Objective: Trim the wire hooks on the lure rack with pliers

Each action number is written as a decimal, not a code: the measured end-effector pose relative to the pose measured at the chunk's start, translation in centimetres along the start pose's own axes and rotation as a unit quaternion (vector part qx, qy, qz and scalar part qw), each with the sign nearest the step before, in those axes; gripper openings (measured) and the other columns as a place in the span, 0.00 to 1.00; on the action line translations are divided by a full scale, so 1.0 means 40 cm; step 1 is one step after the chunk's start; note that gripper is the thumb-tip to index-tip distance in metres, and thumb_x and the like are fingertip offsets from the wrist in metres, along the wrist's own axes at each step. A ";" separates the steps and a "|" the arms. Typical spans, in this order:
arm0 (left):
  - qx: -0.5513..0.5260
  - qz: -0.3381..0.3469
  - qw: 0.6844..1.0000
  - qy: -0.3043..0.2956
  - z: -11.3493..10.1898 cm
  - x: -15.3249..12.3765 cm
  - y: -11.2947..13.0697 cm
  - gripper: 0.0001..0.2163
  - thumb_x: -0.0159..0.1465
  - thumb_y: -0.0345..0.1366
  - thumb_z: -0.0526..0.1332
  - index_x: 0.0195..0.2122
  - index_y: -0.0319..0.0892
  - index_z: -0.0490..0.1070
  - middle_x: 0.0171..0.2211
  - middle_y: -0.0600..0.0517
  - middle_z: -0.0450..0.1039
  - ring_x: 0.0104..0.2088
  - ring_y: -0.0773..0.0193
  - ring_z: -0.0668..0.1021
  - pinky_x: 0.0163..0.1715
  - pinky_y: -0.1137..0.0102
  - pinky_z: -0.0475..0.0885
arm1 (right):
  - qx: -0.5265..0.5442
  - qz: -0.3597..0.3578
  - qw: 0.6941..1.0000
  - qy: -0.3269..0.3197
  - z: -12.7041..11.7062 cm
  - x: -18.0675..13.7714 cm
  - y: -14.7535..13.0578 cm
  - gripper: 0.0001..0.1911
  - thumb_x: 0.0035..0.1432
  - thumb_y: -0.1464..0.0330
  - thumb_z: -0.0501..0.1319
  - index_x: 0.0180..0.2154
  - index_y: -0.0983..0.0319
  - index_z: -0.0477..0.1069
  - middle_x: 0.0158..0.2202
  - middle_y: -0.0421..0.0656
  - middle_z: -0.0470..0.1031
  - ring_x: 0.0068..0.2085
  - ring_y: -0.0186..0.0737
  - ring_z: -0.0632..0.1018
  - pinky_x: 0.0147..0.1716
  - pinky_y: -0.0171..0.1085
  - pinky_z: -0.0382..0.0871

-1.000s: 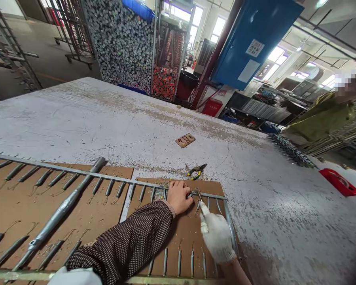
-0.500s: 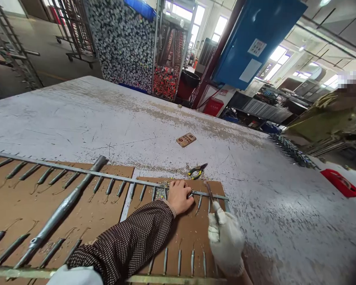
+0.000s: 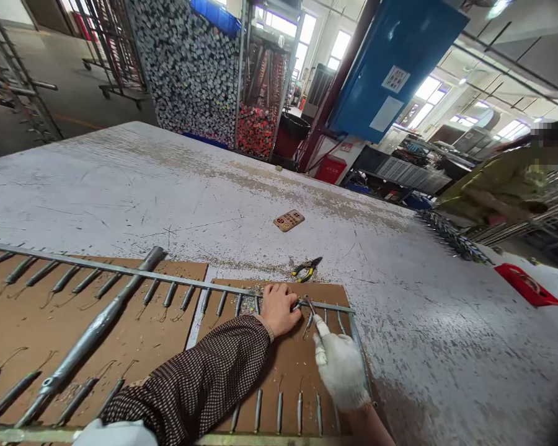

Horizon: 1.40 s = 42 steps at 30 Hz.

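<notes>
- Metal rack (image 3: 232,289): lies on brown boards (image 3: 153,341) on the white table (image 3: 400,279); far bar (image 3: 167,277) and near bar (image 3: 260,440) carry rows of grey pegs (image 3: 279,412), many ending in bent wire.
- Thick grey tube (image 3: 97,331) crosses the rack at left.
- Left hand (image 3: 280,310): bare, fingers bent over far bar; can't tell if it pinches anything, fingertips hidden.
- Right hand (image 3: 344,368): white glove, closed around a slim tool (image 3: 310,305); tool's tip at far bar, just right of left hand.
- Small debris (image 3: 250,305) beside left hand.
- Pliers (image 3: 313,264), yellow/black, just beyond the right board; brown card-like item (image 3: 289,220) farther out.
- Red tray (image 3: 542,298) at right table edge, near another person (image 3: 497,179).
</notes>
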<state>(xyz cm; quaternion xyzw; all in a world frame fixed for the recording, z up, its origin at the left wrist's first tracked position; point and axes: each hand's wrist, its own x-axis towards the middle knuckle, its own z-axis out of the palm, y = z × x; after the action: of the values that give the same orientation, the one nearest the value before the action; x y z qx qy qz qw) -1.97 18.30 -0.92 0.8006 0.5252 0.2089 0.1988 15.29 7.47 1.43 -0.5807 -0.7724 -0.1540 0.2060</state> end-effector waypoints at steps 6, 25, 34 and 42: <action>-0.001 0.003 1.000 0.009 0.001 -0.001 0.000 0.06 0.59 0.38 0.64 0.27 0.43 0.72 0.39 0.49 0.72 0.44 0.57 0.71 0.50 0.56 0.59 | 0.064 -0.004 0.994 0.085 -0.013 -0.002 0.002 0.27 0.65 0.75 0.54 0.64 0.60 0.61 0.27 0.39 0.73 0.31 0.40 0.73 0.42 0.42 0.67; 0.006 0.001 1.000 -0.002 0.000 0.001 0.002 0.06 0.60 0.38 0.63 0.28 0.43 0.74 0.40 0.49 0.72 0.45 0.56 0.71 0.51 0.56 0.59 | 0.057 0.019 0.996 0.070 -0.012 -0.020 0.007 0.29 0.67 0.72 0.55 0.67 0.60 0.57 0.30 0.42 0.74 0.36 0.43 0.74 0.42 0.42 0.67; 0.001 -0.003 1.000 -0.008 -0.002 0.001 0.002 0.05 0.60 0.38 0.63 0.30 0.43 0.75 0.41 0.48 0.72 0.46 0.56 0.72 0.52 0.56 0.58 | 0.059 0.023 0.996 0.062 -0.002 -0.013 0.014 0.28 0.67 0.72 0.55 0.67 0.60 0.58 0.28 0.40 0.72 0.33 0.42 0.74 0.39 0.40 0.67; 0.004 -0.001 1.000 -0.005 -0.004 -0.002 0.005 0.06 0.61 0.39 0.62 0.31 0.43 0.76 0.40 0.48 0.72 0.45 0.56 0.72 0.52 0.56 0.59 | 0.045 0.045 0.998 0.021 0.001 -0.016 0.023 0.25 0.66 0.73 0.52 0.64 0.60 0.64 0.27 0.41 0.72 0.29 0.41 0.71 0.28 0.37 0.62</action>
<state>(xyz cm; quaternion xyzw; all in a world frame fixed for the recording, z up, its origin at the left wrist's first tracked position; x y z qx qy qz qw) -1.94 18.18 -0.70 0.8018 0.5262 0.2026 0.1979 16.30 7.21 1.08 -0.6020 -0.7471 -0.1218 0.2543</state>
